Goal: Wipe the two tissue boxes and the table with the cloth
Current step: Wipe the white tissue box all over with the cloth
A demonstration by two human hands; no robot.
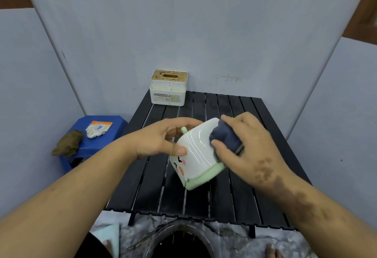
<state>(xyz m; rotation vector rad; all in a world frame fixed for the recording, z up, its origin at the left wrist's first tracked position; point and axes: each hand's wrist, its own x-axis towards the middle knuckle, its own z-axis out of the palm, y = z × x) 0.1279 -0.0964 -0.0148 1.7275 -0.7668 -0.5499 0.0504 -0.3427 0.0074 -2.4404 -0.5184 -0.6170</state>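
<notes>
Fingers [219,145] of right hand [251,147] pinch soft dark cloth [224,135]; left hand [161,139] grips tilted glossy tissue box [195,151], 9 o'clock side. Probably light, slippery; hold by edges.

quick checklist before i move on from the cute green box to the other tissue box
1. Left hand steadies the green and white tissue box, thumb on its side: ok.
2. Right hand holds the dark blue cloth against the box wall: ok.
3. All sides of this box wiped: cannot tell, only one wall is under the cloth.
4. Box set back down: not ok, it is tilted over the black slatted table.
5. White tissue box with wooden lid within view at the far edge, looks speckled, not yet wiped: ok to do next.
</notes>
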